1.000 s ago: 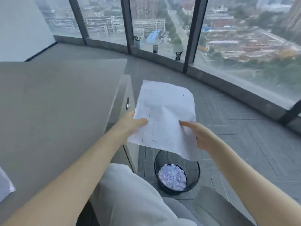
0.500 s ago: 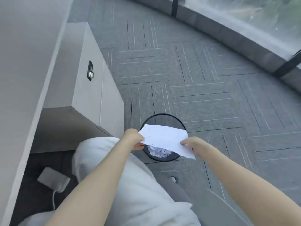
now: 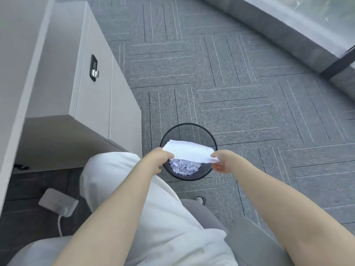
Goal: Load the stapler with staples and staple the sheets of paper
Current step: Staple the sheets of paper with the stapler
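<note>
A white sheet of paper (image 3: 189, 151) with rows of small dark marks is held flat over a black mesh wastebasket (image 3: 189, 131). My left hand (image 3: 158, 159) pinches its left edge and my right hand (image 3: 223, 162) pinches its right edge. The basket stands on the floor and holds several white paper scraps (image 3: 184, 167). No stapler or staples are in view.
A pale desk top (image 3: 17, 54) runs along the left, with a drawer cabinet (image 3: 101, 73) bearing a black lock beside the basket. A white power strip (image 3: 58, 202) lies on the floor under the desk. Grey carpet tiles (image 3: 249, 93) stretch to a window sill at top right.
The view has tilted down from the window to the floor. Both hands have lowered the sheet from chest height to just above the basket and laid it flatter.
</note>
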{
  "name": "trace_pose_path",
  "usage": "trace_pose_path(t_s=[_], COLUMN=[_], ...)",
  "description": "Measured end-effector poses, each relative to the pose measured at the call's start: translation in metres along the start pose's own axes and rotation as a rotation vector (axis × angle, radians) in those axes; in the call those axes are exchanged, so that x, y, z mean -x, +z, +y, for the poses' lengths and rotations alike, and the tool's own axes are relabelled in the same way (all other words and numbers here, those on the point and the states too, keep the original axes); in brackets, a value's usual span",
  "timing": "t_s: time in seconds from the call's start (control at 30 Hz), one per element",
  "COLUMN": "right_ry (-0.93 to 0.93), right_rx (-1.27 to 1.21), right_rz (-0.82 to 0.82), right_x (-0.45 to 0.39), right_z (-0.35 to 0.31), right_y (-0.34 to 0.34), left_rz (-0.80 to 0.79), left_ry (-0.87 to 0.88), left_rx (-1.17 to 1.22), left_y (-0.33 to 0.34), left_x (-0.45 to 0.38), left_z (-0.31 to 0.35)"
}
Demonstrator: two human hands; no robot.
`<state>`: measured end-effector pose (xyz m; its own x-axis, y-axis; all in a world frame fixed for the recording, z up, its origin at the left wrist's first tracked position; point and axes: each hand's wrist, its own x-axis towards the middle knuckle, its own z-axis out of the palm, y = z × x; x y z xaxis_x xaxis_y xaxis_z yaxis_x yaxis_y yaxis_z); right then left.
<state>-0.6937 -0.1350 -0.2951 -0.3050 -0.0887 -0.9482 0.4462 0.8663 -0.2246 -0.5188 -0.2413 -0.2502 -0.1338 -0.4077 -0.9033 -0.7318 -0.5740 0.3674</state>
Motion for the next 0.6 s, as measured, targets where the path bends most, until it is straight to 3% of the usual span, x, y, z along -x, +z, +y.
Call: trace_pose_path(t_s=[0.1,0.3,0.43,0.6], right_ry=[-0.046,-0.245,-0.662,-1.329], right_rx=[0.061,0.104,0.036,-0.120], right_rz=[0.032,0.190,0.330,0.106], right_x=[0.004,0.023,0.055,0.180], right_z=[-0.001,-0.019,-0.047,-0.070], right_y=[-0.005,0.010,0.035,0.092], left_rz=[-0.003,0.133,0.369,0.564], left_ry=[0.027,0.225,0.451,0.746], left_rx=[-0.082,0.084,0.326,0.578], left_y=[-0.004,-0.025,-0.048,-0.085], left_x=[-0.002,0.017,0.053,0.144], left_z=[-0.007,0.005,0.019,0.026])
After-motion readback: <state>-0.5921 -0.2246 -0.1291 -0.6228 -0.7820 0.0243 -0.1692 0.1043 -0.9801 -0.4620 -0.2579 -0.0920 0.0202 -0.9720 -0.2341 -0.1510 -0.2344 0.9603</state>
